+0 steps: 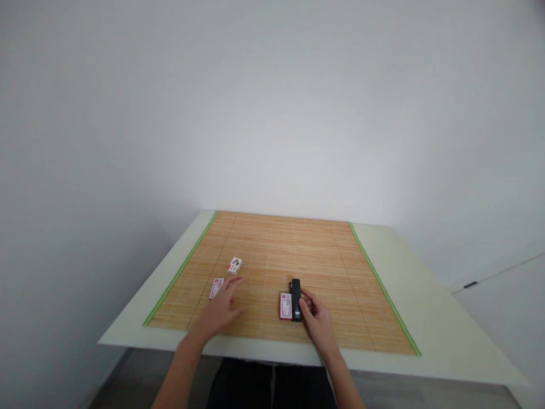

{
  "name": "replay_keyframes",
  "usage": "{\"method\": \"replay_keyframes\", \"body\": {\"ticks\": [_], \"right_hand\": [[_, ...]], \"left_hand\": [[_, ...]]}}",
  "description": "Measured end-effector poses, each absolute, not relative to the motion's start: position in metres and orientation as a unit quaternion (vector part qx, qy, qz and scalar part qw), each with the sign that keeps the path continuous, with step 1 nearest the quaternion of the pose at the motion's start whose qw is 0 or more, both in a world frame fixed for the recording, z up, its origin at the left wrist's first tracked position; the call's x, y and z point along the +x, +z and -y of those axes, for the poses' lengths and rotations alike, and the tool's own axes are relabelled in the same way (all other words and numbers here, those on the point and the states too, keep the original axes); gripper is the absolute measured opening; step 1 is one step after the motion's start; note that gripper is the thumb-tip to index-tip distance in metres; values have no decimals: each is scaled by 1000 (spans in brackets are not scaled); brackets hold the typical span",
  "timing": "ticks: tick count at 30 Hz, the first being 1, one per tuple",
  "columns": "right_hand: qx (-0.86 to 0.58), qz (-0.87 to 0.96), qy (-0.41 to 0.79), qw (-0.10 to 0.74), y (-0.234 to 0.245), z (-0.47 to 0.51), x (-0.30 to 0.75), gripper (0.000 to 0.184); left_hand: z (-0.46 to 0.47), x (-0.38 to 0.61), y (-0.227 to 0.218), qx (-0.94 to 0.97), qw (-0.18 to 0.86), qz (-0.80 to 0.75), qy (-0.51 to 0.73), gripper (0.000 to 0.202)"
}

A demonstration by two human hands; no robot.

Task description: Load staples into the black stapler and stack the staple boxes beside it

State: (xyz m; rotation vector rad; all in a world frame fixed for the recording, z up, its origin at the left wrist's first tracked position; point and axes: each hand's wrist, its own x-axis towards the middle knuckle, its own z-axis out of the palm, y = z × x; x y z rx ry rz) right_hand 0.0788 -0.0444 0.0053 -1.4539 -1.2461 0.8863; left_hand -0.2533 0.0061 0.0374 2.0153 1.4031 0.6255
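My left hand (pixel 221 309) is open above the left part of the bamboo mat, its fingers spread and a little blurred. Just beyond its fingers lies a flat white and pink box (pixel 216 287), partly covered by the hand. A smaller white box with a dark picture and red marks (pixel 234 265) sits farther back. On the right, my right hand (pixel 318 321) has curled fingers, with thumb and index finger against the right side of a black stapler (pixel 296 301). Another white and pink box (pixel 285 307) lies close against the stapler's left side.
The bamboo mat (pixel 289 244) has green edging and covers most of a white table (pixel 383 250). A plain wall (pixel 281 113) stands behind the table. My dark-clothed legs (pixel 242 386) are below its front edge.
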Motion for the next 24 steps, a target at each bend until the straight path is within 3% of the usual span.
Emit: {"method": "replay_keyframes", "body": {"ticks": [3,8,16,24], "right_hand": [[-599,516,368,489,4,45,79,65],[-599,525,353,490,1,44,80,60],[-585,542,369,477,-3,43,83,58],[-575,537,391,478,1,43,81,57]], "left_hand": [[-26,-316,34,742,209,-599,218,81],[-47,-346,40,749,278,-573,182,69],[-22,-218,78,783,330,-472,235,67],[-7,-139,71,807,382,-387,231,60]]}}
